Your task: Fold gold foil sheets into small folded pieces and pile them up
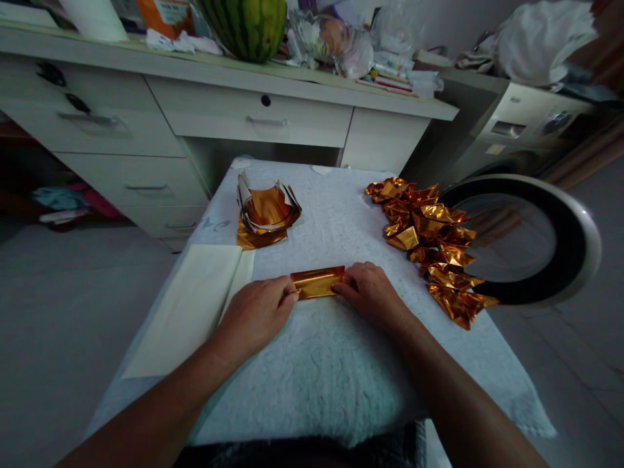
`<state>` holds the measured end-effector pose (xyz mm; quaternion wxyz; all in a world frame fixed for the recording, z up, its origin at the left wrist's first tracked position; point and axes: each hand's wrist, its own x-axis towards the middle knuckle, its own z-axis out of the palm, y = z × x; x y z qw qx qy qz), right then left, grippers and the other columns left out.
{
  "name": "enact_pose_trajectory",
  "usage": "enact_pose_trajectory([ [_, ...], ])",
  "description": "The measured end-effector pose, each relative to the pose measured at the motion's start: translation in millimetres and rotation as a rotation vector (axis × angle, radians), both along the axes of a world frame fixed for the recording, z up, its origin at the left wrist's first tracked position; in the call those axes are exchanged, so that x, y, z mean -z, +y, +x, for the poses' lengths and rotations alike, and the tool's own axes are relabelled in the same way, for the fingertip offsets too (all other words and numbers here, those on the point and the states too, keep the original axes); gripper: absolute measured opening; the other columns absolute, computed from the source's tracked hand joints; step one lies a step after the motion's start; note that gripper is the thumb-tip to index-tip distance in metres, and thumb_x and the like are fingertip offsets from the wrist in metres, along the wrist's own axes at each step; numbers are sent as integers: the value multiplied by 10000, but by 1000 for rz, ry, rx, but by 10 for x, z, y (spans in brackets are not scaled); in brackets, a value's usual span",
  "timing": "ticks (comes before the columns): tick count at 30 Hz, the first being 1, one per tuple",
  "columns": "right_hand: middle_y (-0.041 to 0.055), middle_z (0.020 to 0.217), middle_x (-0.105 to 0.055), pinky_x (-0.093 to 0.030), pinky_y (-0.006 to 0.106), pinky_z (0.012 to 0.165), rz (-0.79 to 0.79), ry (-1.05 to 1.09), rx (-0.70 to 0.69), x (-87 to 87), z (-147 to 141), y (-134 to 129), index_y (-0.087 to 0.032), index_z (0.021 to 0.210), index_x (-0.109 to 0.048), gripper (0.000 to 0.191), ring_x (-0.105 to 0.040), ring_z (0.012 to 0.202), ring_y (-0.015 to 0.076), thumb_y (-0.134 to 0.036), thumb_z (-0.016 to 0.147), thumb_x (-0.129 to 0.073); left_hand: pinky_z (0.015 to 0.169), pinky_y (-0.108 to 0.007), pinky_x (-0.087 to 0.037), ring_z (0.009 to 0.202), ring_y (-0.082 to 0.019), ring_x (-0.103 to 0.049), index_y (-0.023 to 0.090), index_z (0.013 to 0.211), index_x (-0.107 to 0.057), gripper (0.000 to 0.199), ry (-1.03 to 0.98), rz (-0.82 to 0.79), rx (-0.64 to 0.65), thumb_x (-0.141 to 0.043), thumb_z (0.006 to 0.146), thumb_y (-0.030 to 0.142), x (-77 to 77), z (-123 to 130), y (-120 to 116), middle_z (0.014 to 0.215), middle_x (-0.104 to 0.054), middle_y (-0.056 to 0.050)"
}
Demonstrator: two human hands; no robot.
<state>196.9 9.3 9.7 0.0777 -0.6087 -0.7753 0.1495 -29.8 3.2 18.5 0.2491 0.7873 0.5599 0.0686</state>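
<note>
A folded strip of gold foil paper point(318, 284) lies across the middle of the cloth-covered table point(312, 364). Its left end is pinched by my left hand point(260, 309), thumb and fingers together. At the right end my right hand point(370, 292) grips it the same way, fingers curled. Beyond my left hand sits a curled stack of gold foil sheets point(268, 211) with pale undersides. To the right is a long heap of folded, crinkled gold foil pieces point(446, 240).
Cream paper sheets point(188, 305) lie at the table's left. Behind stands a white drawer desk point(253, 117) bearing a watermelon point(244, 26), a glass bowl point(322, 36) and bags. A washing machine's open round door point(521, 240) stands close to the table's right side.
</note>
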Motion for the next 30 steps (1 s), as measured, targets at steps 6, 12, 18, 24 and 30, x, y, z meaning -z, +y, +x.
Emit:
enact_pose_trajectory([
  [6, 47, 795, -661, -338, 287, 717, 4, 9, 18, 1, -3, -8, -172, 724, -626, 234, -538, 775, 174, -327, 900, -633, 667, -312, -398, 793, -219, -671, 203, 870, -636, 256, 140, 24, 27, -402, 949, 270, -20, 39, -14, 845, -718, -55],
  [12, 39, 768, -653, -337, 284, 720, -11, -4, 11, -4, 2, 8, -167, 721, -632, 251, -526, 747, 162, -334, 908, -620, 682, -342, -420, 836, -258, -690, 198, 912, -633, 274, 190, 25, 60, -376, 961, 281, -42, 34, -31, 878, -729, -72],
  [18, 45, 785, -660, -338, 293, 727, -15, -4, 3, -16, 0, 4, -166, 737, -646, 244, -538, 770, 173, -340, 906, -617, 673, -338, -415, 801, -244, -682, 194, 878, -614, 297, 212, 39, 66, -346, 969, 286, -68, 48, -46, 835, -716, -63],
  [24, 44, 791, -664, -334, 288, 723, -11, -14, 25, -11, -14, -2, -171, 726, -649, 247, -536, 769, 170, -351, 894, -632, 614, -311, -362, 743, -213, -660, 209, 782, -582, 222, 224, 54, 13, -421, 916, 284, -69, 73, -48, 769, -690, -32],
  [30, 44, 787, -668, -337, 283, 717, -4, -23, 27, -19, -20, -3, -168, 718, -648, 249, -541, 763, 169, -349, 890, -639, 565, -290, -320, 668, -201, -642, 213, 963, -523, 113, 220, 84, -30, -462, 908, 291, -25, 63, -65, 718, -663, -4],
])
